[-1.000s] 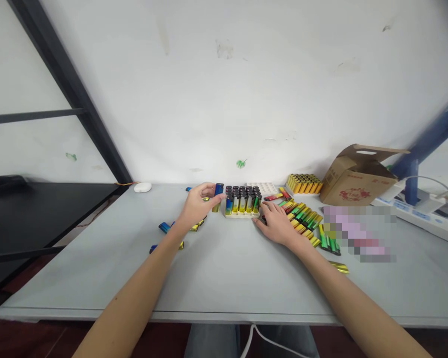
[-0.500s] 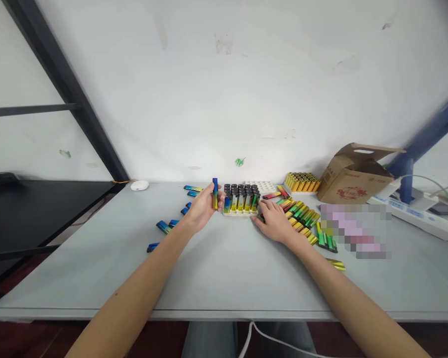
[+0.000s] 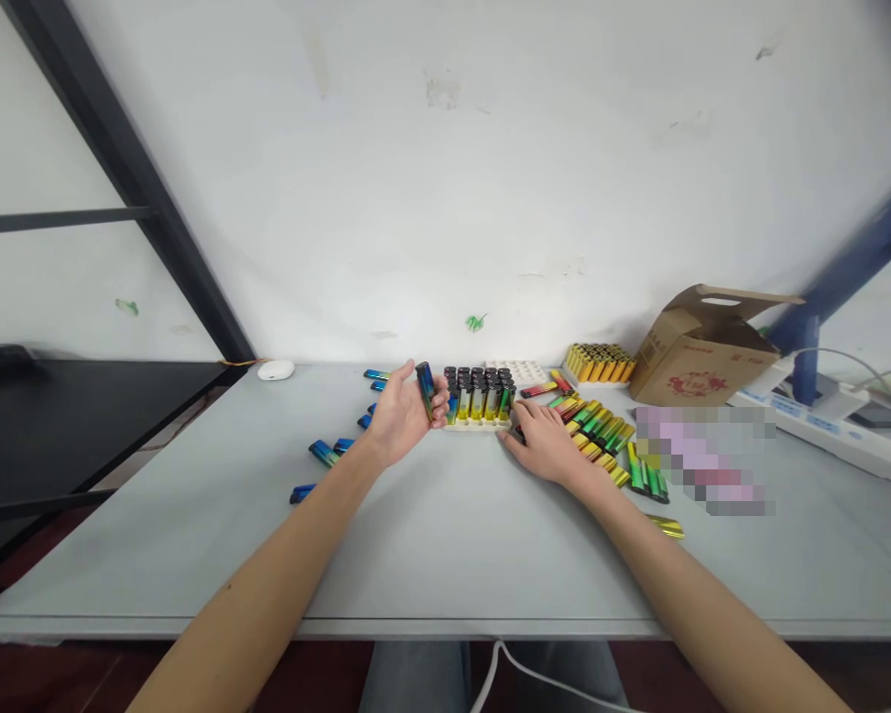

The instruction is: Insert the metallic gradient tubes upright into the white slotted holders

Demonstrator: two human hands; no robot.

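Observation:
My left hand [image 3: 402, 414] is raised above the table with its fingers curled round a blue lighter [image 3: 426, 388], which leans a little with its dark end up. Just right of it, a white tray [image 3: 478, 427] holds rows of upright lighters with black tops; the front ones show blue, silver-yellow and green bodies. My right hand [image 3: 547, 442] rests palm down at the tray's right side, thumb and fingers apart. A dark bit, perhaps a lighter end, shows between its thumb and fingers. Loose blue lighters [image 3: 324, 453] lie to the left of my left hand.
Loose yellow and green lighters [image 3: 601, 426] lie in a heap beside my right hand. Behind stand an unfilled white tray [image 3: 516, 371] and a block of yellow lighters [image 3: 601, 364]. A cardboard box [image 3: 702, 352], a power strip [image 3: 824, 431] and a white case [image 3: 276, 370] are also on the table.
The lighter in my left hand has turned from upright to tilted and sits lower, and its dark end now shows. My right hand has stayed in place.

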